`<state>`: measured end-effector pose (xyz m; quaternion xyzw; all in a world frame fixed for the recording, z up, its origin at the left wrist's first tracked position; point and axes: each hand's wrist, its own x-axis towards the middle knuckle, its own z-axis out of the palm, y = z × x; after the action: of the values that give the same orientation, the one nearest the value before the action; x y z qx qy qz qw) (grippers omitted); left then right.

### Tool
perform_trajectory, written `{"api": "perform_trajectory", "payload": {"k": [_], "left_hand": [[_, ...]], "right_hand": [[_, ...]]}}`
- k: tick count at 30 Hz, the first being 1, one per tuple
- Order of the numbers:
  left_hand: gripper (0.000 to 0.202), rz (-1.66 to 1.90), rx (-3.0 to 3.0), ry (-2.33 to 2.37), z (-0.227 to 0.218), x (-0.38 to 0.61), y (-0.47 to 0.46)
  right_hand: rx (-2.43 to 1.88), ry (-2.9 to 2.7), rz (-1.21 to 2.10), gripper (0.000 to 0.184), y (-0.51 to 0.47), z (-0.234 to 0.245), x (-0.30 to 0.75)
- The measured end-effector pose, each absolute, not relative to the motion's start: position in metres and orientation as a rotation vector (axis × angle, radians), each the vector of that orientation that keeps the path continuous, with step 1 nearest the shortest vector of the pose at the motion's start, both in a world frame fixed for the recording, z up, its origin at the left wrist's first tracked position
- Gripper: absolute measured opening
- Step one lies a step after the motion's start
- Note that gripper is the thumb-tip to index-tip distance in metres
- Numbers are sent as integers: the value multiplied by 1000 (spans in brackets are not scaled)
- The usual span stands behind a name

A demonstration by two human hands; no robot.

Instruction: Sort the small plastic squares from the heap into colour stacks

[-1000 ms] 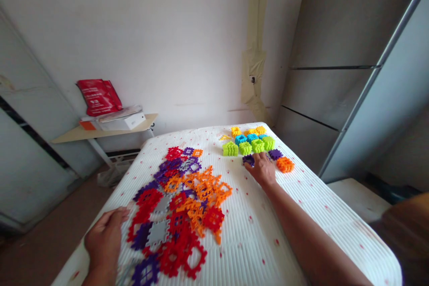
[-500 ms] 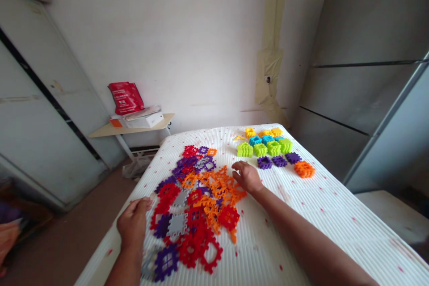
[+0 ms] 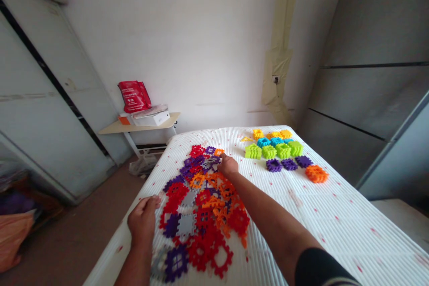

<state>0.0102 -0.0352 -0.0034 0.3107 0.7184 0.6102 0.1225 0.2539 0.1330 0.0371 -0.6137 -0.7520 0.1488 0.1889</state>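
Observation:
My right hand [image 3: 229, 166] reaches over the far part of a heap of flat, notched plastic building tiles. Its thumb and index finger are apart, close to a small orange window tile [image 3: 219, 152] and purple tiles. Whether the fingertips touch a tile is hard to see. My left hand [image 3: 143, 218] is loosely closed at the heap's left edge, with nothing visible in it. Near it are a grey square tile [image 3: 187, 225], a red tile [image 3: 176, 191] and a purple window tile [image 3: 176, 262]. Orange tiles [image 3: 219, 203] lie under my right forearm, which hides some of them.
Sorted stacks stand on the right of the covered table [image 3: 284, 232]: yellow [image 3: 258, 134], blue [image 3: 263, 142], green [image 3: 269, 151], purple [image 3: 274, 166] and orange [image 3: 317, 174]. A side table [image 3: 140, 128] with a red bag [image 3: 134, 96] is at the far left. Grey cabinets flank the room.
My right hand has moved left and away from me, from beside the orange tiles to the heap's far end. My left hand stays near the heap's edge. The view has turned slightly left.

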Motion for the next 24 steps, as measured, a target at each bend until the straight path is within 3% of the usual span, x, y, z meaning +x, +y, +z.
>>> {"api": "perform_trajectory", "payload": {"k": [6,13,17,20,24], "left_hand": [[30,1795,885,2083,-1,13,-35],[29,1780,859,2081,2,14,-35],[29,1768,820,2049,2,14,-35],[29,1766,791,2044,3,16,-34],[27,1747,760,2086,5,18,-35]], "right_hand": [[-1509,-2073,422,30,124,47,277],[-1231,-2226,-287,21,76,45,371],[-1258,-2335,-480,17,41,32,416],[-1312,-2392,-434,15,19,22,431],[-1285,-2393,-86,7,7,16,441]]}}
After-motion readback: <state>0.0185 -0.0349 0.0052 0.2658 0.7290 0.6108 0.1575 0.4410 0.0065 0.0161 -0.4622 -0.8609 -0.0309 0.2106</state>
